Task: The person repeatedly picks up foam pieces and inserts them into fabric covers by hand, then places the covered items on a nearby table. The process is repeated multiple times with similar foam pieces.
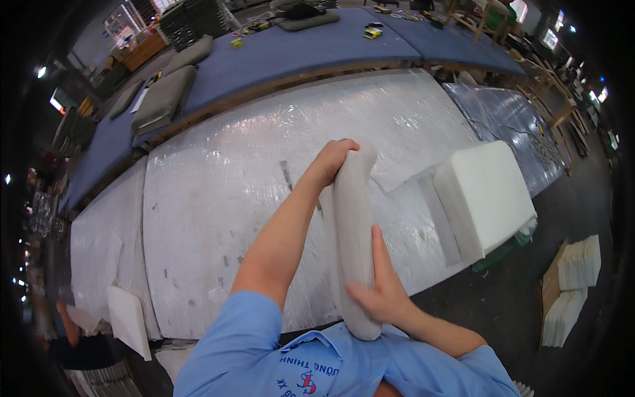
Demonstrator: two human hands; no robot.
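A long cushion in light grey fabric (350, 205) stands on its narrow edge in front of me, its near end against my shirt. My left hand (336, 161) is closed over its far end. Lower down, my right hand (381, 296) lies on the near part, thumb stretched along the side and fingers over the top edge, blurred by motion. Under the cushion is a wide work table wrapped in clear plastic film (231, 198). To the right, white foam pads (486, 198) are stacked at the table's edge.
Behind runs a long blue-topped table (297, 49) bearing grey-green cushions (165, 97) and small yellow tools (372, 32). Another person's arm (68, 324) shows at lower left, near a white pad (129, 319). White pieces (574, 284) stand stacked on the floor at right.
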